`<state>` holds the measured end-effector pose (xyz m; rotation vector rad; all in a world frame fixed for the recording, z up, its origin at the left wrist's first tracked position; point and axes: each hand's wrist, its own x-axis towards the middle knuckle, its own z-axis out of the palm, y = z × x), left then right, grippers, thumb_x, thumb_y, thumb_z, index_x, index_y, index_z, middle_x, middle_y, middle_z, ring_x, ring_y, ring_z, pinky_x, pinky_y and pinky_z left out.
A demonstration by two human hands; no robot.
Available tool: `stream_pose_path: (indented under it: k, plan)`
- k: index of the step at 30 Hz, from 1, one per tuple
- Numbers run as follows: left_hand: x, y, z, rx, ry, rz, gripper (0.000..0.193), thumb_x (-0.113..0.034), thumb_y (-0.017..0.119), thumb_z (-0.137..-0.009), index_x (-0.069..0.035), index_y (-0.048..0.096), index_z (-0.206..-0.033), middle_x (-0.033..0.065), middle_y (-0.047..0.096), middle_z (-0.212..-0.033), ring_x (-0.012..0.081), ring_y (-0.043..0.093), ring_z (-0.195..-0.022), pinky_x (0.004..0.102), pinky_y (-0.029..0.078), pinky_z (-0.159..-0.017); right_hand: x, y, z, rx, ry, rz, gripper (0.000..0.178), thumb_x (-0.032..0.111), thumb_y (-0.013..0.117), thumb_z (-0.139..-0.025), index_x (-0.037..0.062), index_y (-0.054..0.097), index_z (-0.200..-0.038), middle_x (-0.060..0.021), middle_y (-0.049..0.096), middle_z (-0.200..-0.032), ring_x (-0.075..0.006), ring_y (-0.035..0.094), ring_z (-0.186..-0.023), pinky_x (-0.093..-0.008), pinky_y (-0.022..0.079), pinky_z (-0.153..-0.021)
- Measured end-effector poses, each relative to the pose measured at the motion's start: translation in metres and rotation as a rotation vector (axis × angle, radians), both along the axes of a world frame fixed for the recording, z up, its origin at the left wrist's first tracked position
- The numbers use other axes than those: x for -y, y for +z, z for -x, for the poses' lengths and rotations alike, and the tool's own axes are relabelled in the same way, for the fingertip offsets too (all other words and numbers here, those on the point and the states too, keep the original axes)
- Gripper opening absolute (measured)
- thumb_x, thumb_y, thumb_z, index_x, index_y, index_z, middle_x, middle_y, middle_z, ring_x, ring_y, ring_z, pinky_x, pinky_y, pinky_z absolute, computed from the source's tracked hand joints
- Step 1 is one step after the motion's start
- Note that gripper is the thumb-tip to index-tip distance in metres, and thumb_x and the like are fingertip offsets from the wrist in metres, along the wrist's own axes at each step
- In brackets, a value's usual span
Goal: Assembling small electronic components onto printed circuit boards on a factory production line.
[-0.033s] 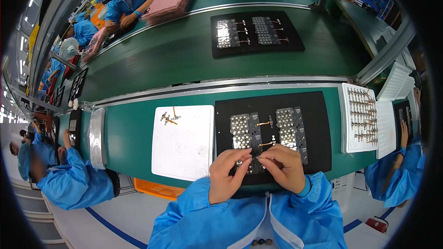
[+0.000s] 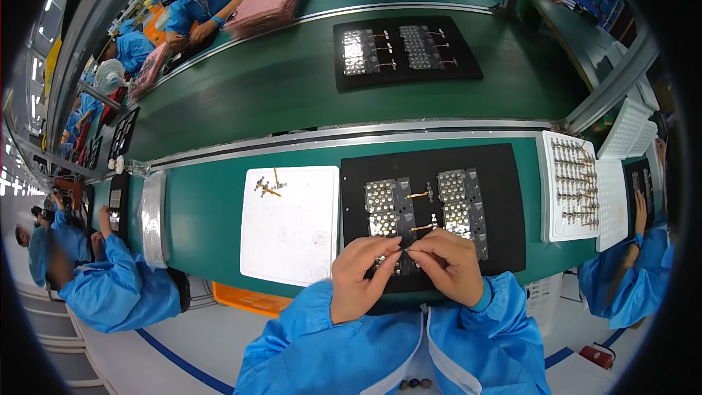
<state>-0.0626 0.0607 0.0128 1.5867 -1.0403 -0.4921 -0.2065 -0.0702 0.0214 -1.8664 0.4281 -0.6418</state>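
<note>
Above the near edge of a black foam board (image 2: 506, 175), my left hand (image 2: 360, 275) and my right hand (image 2: 452, 263) meet fingertip to fingertip. Both are closed in a pinch on something tiny between them, too small to make out. Beneath and beyond my fingers lie two panels on the board: a left panel (image 2: 381, 205) and a right panel (image 2: 455, 205), each with rows of pale round dots and a dark strip. Small orange flex cables (image 2: 418, 195) stick out from the left panel's strip. My fingers hide the near part of that panel.
Left of the board lies a white tray (image 2: 289, 249) with a few loose flex cables (image 2: 269, 186). At right, another white tray (image 2: 548, 205) carries rows of small parts. Beyond a metal rail (image 2: 307, 144), a second black board (image 2: 468, 66) rests on the green belt. Co-workers in blue sit around.
</note>
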Motion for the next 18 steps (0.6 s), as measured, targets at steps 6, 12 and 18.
stream_pose_path:
  k: [6,12,18]
  plan:
    - [0.0,0.008,0.0,0.284,0.03,0.034,0.023,0.004,0.077,-0.081,0.0,0.075,-0.104,0.0126,0.073,-0.098,0.0247,0.069,-0.087,0.0324,0.055,-0.076,-0.003,-0.005,-0.007,0.067,0.01,0.157,0.011,-0.002,0.071,-0.088,-0.0012,0.072,-0.099,-0.0097,0.065,-0.081,-0.0143,0.057,-0.061,-0.0272,0.041,-0.051]
    - [-0.002,0.006,-0.007,0.351,0.011,0.063,0.023,0.002,0.078,-0.08,-0.001,0.076,-0.103,0.0119,0.073,-0.096,0.0266,0.069,-0.086,0.0336,0.055,-0.076,-0.002,-0.004,-0.008,0.069,0.02,0.207,0.012,-0.003,0.071,-0.086,-0.001,0.072,-0.098,-0.0111,0.064,-0.081,-0.0195,0.06,-0.064,-0.0304,0.046,-0.055]
    - [-0.004,0.003,-0.012,0.37,-0.053,0.08,0.024,0.002,0.077,-0.08,-0.001,0.075,-0.104,0.0127,0.073,-0.096,0.0284,0.069,-0.086,0.0353,0.055,-0.077,-0.003,-0.002,-0.009,0.054,0.04,0.235,0.012,-0.004,0.072,-0.084,-0.0012,0.073,-0.095,-0.0119,0.065,-0.082,-0.0225,0.062,-0.066,-0.0312,0.048,-0.057]
